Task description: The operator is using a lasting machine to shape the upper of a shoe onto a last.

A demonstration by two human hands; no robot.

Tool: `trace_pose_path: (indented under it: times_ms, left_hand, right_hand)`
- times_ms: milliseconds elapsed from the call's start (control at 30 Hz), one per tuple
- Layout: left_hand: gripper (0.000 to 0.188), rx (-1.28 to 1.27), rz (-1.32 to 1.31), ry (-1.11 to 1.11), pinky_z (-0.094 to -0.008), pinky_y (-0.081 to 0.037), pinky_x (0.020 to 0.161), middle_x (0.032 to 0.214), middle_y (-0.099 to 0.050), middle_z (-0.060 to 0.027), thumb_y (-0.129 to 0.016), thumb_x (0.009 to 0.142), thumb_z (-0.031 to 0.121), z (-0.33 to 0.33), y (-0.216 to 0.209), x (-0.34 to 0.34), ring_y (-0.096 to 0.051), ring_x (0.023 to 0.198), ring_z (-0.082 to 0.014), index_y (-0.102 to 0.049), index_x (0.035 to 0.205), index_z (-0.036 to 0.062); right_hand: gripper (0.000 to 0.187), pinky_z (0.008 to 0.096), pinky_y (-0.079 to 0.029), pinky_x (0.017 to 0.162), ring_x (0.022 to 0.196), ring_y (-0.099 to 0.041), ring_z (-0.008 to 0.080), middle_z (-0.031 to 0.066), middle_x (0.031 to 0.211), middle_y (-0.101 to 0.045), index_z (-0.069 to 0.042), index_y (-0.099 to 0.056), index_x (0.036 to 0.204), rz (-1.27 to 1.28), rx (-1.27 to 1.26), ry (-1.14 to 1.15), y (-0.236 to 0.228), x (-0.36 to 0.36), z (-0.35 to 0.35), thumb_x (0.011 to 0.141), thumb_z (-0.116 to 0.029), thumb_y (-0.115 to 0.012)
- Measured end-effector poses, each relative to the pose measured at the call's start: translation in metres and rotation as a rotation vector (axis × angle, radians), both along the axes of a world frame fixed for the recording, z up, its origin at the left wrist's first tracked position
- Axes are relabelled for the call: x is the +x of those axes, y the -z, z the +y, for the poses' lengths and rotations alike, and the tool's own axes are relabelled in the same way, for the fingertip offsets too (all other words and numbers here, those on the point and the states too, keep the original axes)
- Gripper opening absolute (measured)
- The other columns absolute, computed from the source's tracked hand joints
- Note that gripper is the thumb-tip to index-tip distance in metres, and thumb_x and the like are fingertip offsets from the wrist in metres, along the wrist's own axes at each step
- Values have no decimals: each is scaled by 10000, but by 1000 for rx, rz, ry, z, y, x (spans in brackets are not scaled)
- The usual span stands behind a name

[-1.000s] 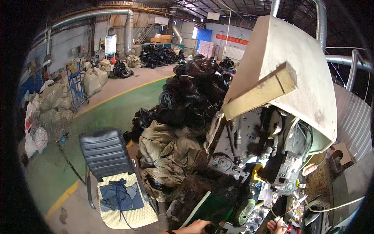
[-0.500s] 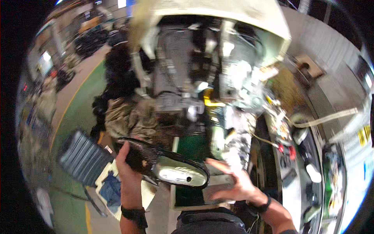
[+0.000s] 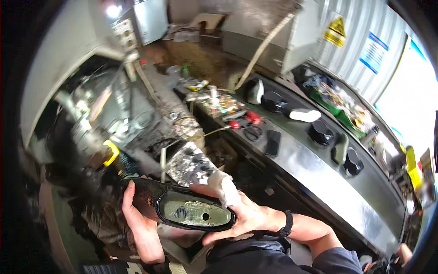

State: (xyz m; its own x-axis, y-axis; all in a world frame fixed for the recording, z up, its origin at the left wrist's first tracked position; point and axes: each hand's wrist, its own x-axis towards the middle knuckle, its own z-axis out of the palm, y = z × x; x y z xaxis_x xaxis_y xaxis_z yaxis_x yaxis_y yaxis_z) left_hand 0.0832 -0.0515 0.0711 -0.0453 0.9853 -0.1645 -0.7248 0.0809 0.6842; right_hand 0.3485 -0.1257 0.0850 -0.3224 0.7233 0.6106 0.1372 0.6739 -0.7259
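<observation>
A black shoe upper (image 3: pixel 145 197) is stretched over a pale green shoe last (image 3: pixel 194 214), whose flat top shows a dark hole. It lies level in front of my body, toe to the left. My left hand (image 3: pixel 139 226) is closed on the toe end, thumb along the near side. Around the heel end my right hand (image 3: pixel 246 214) is wrapped, with white material (image 3: pixel 223 187) covering some of its fingers. The undersides of the shoe and the fingertips beneath it are hidden.
A conveyor belt (image 3: pixel 292 132) runs along the right, carrying several shoes and lasts. On its near ledge lie a phone (image 3: pixel 272 143) and scissors (image 3: pixel 252 132). A machine (image 3: pixel 114 123) with a yellow part (image 3: pixel 111 153) stands ahead left. Another person's hand (image 3: pixel 404 253) shows at the lower right.
My view has swung right, from the machine toward the conveyor. The right hand, spread beside the heel before, now grips it. My left hand still holds the toe end.
</observation>
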Motion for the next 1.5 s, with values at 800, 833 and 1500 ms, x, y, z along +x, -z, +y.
trace_pose_path:
  times_ms: [800,833,1500]
  left_hand:
    - [605,6,910,1013,-352,-504,1001,1340,-583,-205,-758,757,-77,-15,223,451,-595,1207,-270,-558,1327,-48]
    - [601,0,915,993,-360,-510,992,1341,-580,-208,-735,761,-97,-15,225,450,-595,1209,-271,-550,1331,-54]
    - [340,16,1115,851,-363,-507,975,1217,-672,-169,-730,891,17,13,244,353,-648,1098,-232,-658,1218,-45]
  right_hand:
    - [459,445,-592,726,787,-671,249,101,999,-680,-45,-610,1039,1601,-394,1987,267,521,-517,861,-452,-726]
    - [515,432,-591,692,771,-662,247,106,1043,-670,-28,-592,1114,1398,-396,2374,281,536,-558,850,-442,-748]
    - [591,457,-506,890,959,-644,372,181,1046,-648,43,-554,1249,325,-118,1902,301,689,-172,798,-227,-825]
